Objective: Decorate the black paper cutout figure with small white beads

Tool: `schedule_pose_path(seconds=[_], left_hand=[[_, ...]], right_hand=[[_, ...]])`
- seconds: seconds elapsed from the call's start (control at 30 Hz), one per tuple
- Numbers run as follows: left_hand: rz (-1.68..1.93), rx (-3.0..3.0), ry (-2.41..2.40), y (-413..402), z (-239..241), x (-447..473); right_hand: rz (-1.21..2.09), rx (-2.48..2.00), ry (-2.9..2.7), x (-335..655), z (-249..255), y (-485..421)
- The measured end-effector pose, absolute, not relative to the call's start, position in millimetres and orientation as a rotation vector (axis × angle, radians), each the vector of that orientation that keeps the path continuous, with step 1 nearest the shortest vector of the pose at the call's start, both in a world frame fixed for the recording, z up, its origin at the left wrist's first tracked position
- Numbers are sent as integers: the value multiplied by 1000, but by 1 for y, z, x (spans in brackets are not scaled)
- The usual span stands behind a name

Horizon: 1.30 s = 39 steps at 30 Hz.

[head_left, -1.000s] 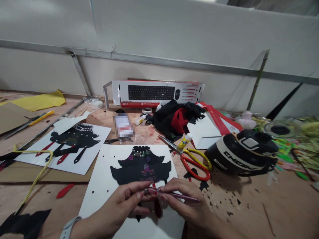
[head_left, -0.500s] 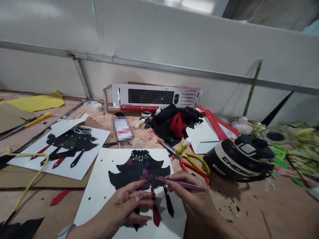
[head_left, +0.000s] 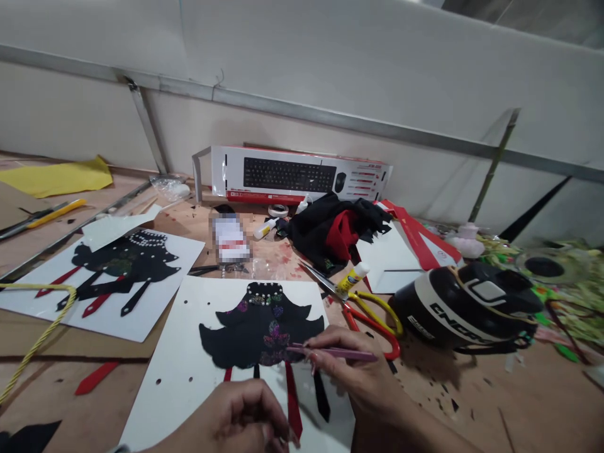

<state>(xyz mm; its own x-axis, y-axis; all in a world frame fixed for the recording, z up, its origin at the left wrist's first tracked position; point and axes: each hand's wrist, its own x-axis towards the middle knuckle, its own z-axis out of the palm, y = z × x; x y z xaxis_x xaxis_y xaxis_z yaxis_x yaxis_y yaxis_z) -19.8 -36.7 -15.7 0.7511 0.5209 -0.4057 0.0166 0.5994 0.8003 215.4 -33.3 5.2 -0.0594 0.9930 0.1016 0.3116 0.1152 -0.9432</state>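
In the head view a black cut-out (head_left: 255, 324) of layered tree-like shape, with white beads along its top and purple and green glitter patches, lies on a white sheet (head_left: 189, 327). Red and black pointed strips hang below it. My right hand (head_left: 353, 371) is closed on pink tweezers (head_left: 335, 352), whose tips meet the cut-out's lower edge beside the glitter. Over the lower part of the sheet, my left hand (head_left: 240, 418) has its fingers curled in, their tips by the end of a red strip (head_left: 293, 402). Whatever may be between those fingers is hidden.
Scissors (head_left: 394, 324) with red and yellow handles and a glue stick (head_left: 353, 277) lie right of the sheet, near a black bottle (head_left: 465, 308). Behind are black and red cloth (head_left: 321, 229), a phone (head_left: 230, 238) and a keyboard box (head_left: 292, 176). A second beaded cut-out (head_left: 127, 264) lies left.
My left hand has drawn back from the cut-out toward me, and its outstretched fingers have curled in. The tweezers' tips have shifted slightly down and left. The view has turned a little.
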Motion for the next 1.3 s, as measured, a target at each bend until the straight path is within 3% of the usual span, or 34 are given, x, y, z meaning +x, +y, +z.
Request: schedule_pose_path(seconds=[0.4,1.3], left_hand=[[208,1094,608,-39,-21,-22],[146,1194,656,-38,-15,-22]], right_hand=[[629,-1054,-1886,213,-11,-53],[567,-956,-1903,213,-19,-54]])
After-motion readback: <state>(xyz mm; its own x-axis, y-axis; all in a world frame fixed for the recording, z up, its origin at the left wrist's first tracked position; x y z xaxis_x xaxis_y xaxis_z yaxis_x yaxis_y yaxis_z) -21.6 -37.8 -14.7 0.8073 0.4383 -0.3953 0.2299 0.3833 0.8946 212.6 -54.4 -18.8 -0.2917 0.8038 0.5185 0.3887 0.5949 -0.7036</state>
